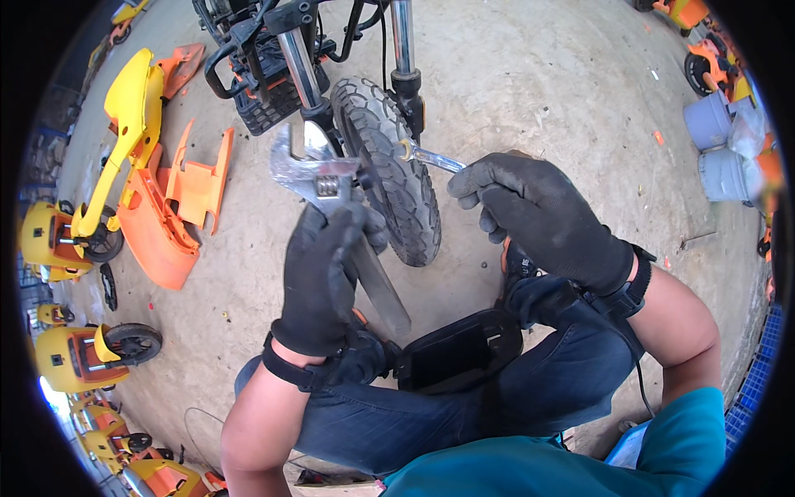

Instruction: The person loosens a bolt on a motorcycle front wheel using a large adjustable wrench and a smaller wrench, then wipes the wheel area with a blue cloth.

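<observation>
My left hand (319, 282), in a black glove, grips a large silver adjustable wrench (310, 176) by its handle. The wrench's jaws point up and away, level with the hub area of a motorbike front wheel (393, 178). The wheel has a black knobbly tyre and sits between two shiny fork tubes (296, 60). In the gloved right hand (546, 219), a slim chrome spanner (437, 159) is pinched at its near end. The spanner's far end is beside the tyre's right side, at a small brass-coloured part; whether it fits around that part I cannot tell.
Yellow and orange body panels (157, 219) lie on the concrete floor (530, 74) at left. Several yellow motorbikes (70, 356) line the left edge. Buckets (708, 123) stand at far right. A black tray-like part (460, 352) lies between my legs.
</observation>
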Demonstrator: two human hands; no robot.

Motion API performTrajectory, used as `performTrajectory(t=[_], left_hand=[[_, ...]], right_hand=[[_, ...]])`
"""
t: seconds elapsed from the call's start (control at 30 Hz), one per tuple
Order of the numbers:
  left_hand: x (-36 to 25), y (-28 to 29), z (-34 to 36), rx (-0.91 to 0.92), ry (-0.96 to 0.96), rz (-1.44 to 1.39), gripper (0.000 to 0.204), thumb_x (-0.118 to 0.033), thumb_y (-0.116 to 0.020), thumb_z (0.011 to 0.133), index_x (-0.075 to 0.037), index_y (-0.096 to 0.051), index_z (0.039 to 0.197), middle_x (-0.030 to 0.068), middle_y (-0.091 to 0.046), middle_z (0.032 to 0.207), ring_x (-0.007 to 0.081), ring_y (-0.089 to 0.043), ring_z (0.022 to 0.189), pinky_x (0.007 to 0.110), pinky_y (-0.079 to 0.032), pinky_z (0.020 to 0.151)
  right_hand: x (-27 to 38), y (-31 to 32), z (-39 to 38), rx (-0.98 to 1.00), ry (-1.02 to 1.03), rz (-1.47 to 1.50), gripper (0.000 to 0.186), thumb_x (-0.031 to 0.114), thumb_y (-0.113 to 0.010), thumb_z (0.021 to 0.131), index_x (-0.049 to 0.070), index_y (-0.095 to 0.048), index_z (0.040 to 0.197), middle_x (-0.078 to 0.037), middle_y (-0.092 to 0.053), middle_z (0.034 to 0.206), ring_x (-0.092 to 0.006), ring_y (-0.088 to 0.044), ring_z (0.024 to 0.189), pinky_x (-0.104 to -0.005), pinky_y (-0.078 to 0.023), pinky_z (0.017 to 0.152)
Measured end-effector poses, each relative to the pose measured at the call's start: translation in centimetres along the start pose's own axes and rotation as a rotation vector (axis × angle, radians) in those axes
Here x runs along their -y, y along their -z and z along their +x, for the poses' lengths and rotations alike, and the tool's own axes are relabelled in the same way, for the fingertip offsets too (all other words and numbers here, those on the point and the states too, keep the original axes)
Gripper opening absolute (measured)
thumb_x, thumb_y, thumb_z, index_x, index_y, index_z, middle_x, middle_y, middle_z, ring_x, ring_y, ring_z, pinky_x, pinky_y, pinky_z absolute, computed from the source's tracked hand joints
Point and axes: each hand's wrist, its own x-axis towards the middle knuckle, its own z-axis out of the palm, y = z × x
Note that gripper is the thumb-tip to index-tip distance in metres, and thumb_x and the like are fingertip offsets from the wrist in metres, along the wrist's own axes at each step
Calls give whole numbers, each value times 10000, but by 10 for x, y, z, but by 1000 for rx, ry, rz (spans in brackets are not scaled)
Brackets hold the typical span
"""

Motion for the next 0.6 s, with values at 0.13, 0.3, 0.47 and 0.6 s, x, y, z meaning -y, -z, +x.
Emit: performTrajectory(t=[0.13, 0.3, 0.47, 0.6], left_hand=[[9, -17, -8, 3, 95, 72, 305, -210, -484, 897, 19, -485, 1098, 83, -549, 869, 157, -527, 790, 286, -431, 730], [9, -34, -15, 131, 70, 261, 287, -203, -464, 919, 13, -510, 1103, 77, -563, 926, 176, -558, 842, 311, -444, 782], [25, -24, -23, 239, -120, 490, 304, -202, -469, 945, 9, -495, 1162, 55, -571, 903, 120, -554, 831, 262, -462, 753], [30, -30, -19, 232, 38, 351, 272, -220, -478, 944, -14, -528, 1114, 32, -573, 787, 79, -509, 694, 233, -437, 652]], right_hand=[[-12, -3, 3, -36, 153, -114, 250, 118, -492, 887, -6, -561, 1092, -84, -574, 900, -113, -547, 747, -259, -473, 676], [-2, 2, 4, 8, 33, -112, 306, 178, -531, 902, -10, -548, 1143, -57, -553, 872, -87, -528, 713, -242, -462, 651], [8, -10, 1, 55, 86, -173, 252, 167, -547, 888, -13, -574, 1061, -145, -583, 911, -190, -579, 786, -291, -472, 675], [24, -17, -5, 57, -102, -131, 250, 179, -556, 888, -19, -584, 1039, -116, -579, 843, -138, -562, 687, -257, -453, 615]])
